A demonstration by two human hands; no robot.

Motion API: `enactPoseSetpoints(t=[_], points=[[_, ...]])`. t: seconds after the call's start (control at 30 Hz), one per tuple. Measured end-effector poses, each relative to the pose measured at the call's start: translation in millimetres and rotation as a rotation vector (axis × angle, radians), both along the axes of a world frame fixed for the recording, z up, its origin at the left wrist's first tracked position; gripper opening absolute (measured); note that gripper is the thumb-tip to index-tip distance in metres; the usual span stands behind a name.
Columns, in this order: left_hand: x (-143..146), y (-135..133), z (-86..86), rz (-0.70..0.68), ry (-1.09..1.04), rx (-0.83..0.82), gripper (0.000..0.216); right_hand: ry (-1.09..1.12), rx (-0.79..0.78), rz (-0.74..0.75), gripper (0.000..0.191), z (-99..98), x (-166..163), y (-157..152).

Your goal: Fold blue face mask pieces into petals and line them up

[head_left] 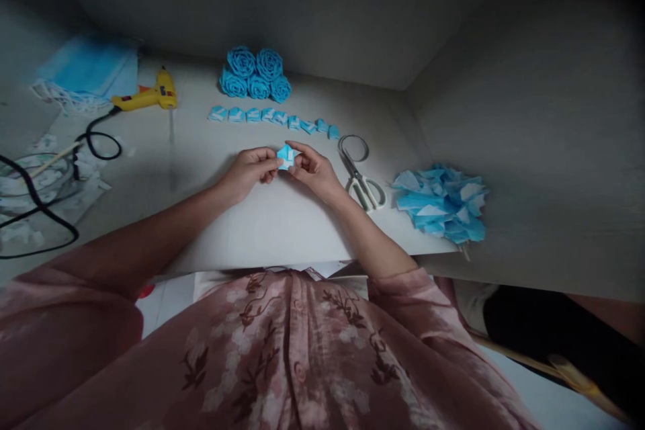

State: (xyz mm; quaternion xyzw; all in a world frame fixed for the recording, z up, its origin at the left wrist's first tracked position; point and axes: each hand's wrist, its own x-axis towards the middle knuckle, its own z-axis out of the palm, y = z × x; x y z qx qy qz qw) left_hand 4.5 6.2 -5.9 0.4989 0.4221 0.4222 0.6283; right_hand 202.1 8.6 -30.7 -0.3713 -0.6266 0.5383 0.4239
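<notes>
Between my two hands, over the middle of the table, is a small folded blue-and-white petal piece (286,156). My left hand (254,165) pinches its left side between thumb and fingers. On its right side, my right hand (313,166) grips it with thumb and fingertips. Just beyond my hands lies a curved row of similar folded blue pieces (252,115). Behind that row, several blue rosettes (259,74) are stacked in two tiers. Scissors with pale handles (363,189) lie to the right of my right hand.
A yellow glue gun (151,93) with a black cord rests at the left, near a stack of blue face masks (85,70). White scraps and a clear round container (37,175) are at far left. A blue ruffled bundle (441,203) lies at the right edge.
</notes>
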Motion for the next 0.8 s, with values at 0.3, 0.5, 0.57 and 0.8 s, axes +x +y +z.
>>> enactPoseSetpoints(t=[0.3,0.5,0.57,0.8], points=[[-2,1,0.8,0.001,-0.021,-0.024,0.027,-0.009,-0.01,-0.005,0.075,6.7,2,-3],[-1,2,-5.5,-0.001,-0.003,-0.041,0.028,-0.053,-0.01,-0.146,0.063,17.6,7,-6],[0,3,-7.3,0.008,0.0,-0.049,0.029,-0.081,-0.002,-0.175,0.065,17.0,8,-5],[-28,34,30.4,0.247,0.048,0.068,0.016,-0.063,-0.015,-0.279,0.076,8.5,8,2]])
